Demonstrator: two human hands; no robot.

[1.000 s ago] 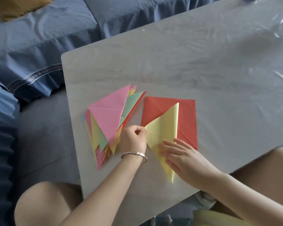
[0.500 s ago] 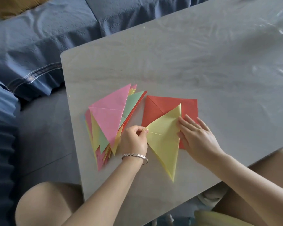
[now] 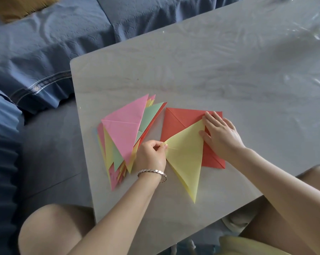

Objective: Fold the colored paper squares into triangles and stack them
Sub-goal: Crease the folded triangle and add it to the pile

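The yellow triangle [image 3: 186, 155] lies by the counter's [image 3: 210, 70] near edge. Its upper part overlaps the red square [image 3: 181, 118] and its long point aims at that edge. Our left hand [image 3: 151, 155] pinches its left corner between thumb and fingers [image 3: 160, 147]. Our right hand [image 3: 221, 135] lies flat, fingers [image 3: 211, 117] straight, pressing the triangle's far right corner and the red sheet beneath.

The layers seem to gape a little along the lower left side, so we judge the crease not fully set. If we lift by the pinch alone, the flap may spring open. If the flat hand slides to sharpen the fold, it may drag the red square along and skew both.

The stack [image 3: 124, 129], pink on top, sits just beside our left hand, close to the counter's left edge. It is already fanned out. A careless drop could nudge sheets over that edge or leave the pile more ragged.
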